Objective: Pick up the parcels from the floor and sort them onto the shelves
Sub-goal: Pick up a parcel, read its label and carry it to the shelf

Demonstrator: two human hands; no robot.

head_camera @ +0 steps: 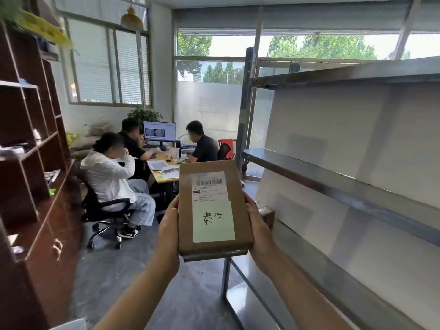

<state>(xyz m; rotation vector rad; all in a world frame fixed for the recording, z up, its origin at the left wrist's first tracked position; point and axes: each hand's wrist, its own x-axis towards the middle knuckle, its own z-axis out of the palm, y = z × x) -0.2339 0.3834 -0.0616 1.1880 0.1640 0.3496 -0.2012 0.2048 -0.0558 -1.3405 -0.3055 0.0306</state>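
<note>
Both hands grip one cardboard parcel [214,208] by its long edges, raised at chest height: left hand [169,231] closed on the left edge, right hand [258,231] on the right. Printed barcode label [209,185] and pale green handwritten note [213,221] face the camera. Metal shelving unit [333,177] stands just right of the parcel; another small parcel [267,214] sits low behind the right hand.

single head cam, wide-angle, looks fwd and slightly down, close on raised hands, office desk well beyond
</note>
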